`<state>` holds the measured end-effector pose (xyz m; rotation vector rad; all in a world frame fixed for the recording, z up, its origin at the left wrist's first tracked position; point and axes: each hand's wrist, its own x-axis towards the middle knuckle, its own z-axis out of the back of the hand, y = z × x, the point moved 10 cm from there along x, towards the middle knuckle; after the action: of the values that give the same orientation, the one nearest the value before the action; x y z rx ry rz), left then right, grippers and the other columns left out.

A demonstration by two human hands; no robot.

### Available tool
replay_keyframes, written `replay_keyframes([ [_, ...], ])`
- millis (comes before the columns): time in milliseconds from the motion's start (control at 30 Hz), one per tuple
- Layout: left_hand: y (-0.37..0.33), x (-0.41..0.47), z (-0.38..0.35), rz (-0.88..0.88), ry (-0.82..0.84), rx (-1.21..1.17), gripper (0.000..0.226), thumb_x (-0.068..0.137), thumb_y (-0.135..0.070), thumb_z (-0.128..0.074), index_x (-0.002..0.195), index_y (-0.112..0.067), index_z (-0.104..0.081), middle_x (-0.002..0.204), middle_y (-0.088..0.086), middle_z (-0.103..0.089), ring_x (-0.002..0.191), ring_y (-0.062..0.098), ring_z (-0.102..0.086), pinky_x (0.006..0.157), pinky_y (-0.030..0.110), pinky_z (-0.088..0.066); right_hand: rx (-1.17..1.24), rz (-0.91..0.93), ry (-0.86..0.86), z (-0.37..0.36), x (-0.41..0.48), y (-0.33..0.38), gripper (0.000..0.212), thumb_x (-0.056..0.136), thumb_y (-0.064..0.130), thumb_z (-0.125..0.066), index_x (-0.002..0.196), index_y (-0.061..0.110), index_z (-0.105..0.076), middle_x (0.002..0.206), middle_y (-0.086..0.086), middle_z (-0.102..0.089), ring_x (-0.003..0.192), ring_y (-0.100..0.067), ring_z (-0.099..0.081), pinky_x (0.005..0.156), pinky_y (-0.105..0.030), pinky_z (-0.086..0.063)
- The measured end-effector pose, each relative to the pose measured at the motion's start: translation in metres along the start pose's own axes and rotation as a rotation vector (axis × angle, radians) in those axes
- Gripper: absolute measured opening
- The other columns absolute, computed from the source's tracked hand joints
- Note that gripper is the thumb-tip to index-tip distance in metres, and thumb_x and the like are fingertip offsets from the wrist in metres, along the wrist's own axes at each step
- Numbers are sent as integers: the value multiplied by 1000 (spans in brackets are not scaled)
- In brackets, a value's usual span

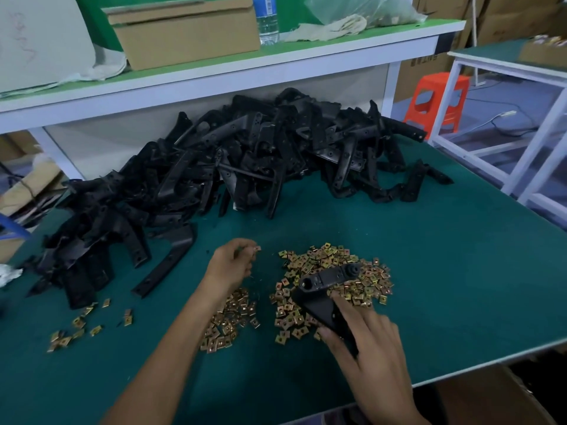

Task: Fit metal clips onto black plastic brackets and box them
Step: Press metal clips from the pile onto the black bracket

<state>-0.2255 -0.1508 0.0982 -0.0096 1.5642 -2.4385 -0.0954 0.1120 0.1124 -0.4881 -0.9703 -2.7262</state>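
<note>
The left hand pinches a clip at its fingertips. The right hand curls its fingers round a bracket at the near end.

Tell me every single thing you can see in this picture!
table: one, dark green top, under everything
bracket pile: many, black, heaped across the table's back and left
clip pile: many, gold, middle of the table, smaller scatters to its left
held bracket: one, black, over the clip pile
pinched clip: one, gold, lifted, left of the clip pile
shelf: one, green top, behind the table
cardboard box: one, brown, on the shelf
water bottle: one, clear with blue label, beside the cardboard box
cloth: one, pale, right of the water bottle
stool: one, orange, floor at the right
left hand: one, pinches the pinched clip
right hand: one, grips the held bracket
</note>
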Motion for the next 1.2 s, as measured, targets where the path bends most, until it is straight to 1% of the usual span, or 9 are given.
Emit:
replay_keyframes([
  [133,1,-7,2,17,32,-118,16,99,-15,-63,115,-18,-66,103,3,-67,85,14,-62,71,21,-53,27,-20,19,0,0,-1,58,97,60,-43,141,26,-57,101,11,-60,87,-17,-54,75,-36,-47],
  [300,7,-12,-1,59,58,-226,15,103,-11,-55,116,-8,-61,97,4,-61,84,16,-56,72,26,-51,51,-27,16,2,0,1,57,97,59,-44,141,25,-57,101,12,-59,86,-15,-53,74,-34,-48],
  [533,16,-10,-1,62,51,-253,7,101,-10,-58,105,-12,-64,92,4,-70,78,14,-61,68,24,-52,88,-76,45,-1,-2,-5,55,100,60,-43,144,30,-52,104,14,-56,92,-7,-44,76,-33,-47],
  [600,18,-6,-1,46,41,-119,5,100,-12,-61,101,-17,-62,99,5,-71,80,13,-62,70,24,-50,84,-76,50,-2,-2,-5,56,100,62,-42,144,30,-51,104,15,-56,92,-7,-44,76,-34,-48],
  [667,12,-1,-2,-52,30,237,8,100,-19,-59,100,-26,-62,103,-5,-69,88,6,-61,76,21,-48,76,-73,43,-2,-1,-4,58,99,64,-39,144,30,-52,104,14,-56,91,-7,-44,75,-34,-48],
  [733,3,3,-10,-156,29,570,15,102,-24,-54,108,-30,-66,111,-9,-65,109,11,-57,95,26,-45,70,-67,30,-1,-1,-2,58,98,63,-39,142,28,-54,103,13,-57,90,-7,-45,73,-33,-48],
  [800,-10,6,-21,-249,7,717,24,102,-27,-51,120,-27,-67,126,-4,-62,125,21,-49,109,34,-34,60,-58,22,0,-1,-1,57,98,62,-41,141,27,-55,100,12,-57,88,-8,-45,72,-32,-48],
  [1000,-41,2,-65,-412,50,846,35,107,-22,-45,137,-21,-61,124,10,-58,119,31,-50,103,41,-41,32,-20,23,1,-1,3,56,98,59,-45,141,25,-56,101,8,-59,86,-13,-50,71,-33,-48],
  [1200,-50,-2,-54,-395,14,666,7,96,-17,-60,98,-17,-66,96,-1,-65,97,20,-62,82,29,-46,0,2,56,-3,-1,3,57,98,60,-44,141,25,-57,98,6,-59,85,-19,-54,72,-35,-48],
])
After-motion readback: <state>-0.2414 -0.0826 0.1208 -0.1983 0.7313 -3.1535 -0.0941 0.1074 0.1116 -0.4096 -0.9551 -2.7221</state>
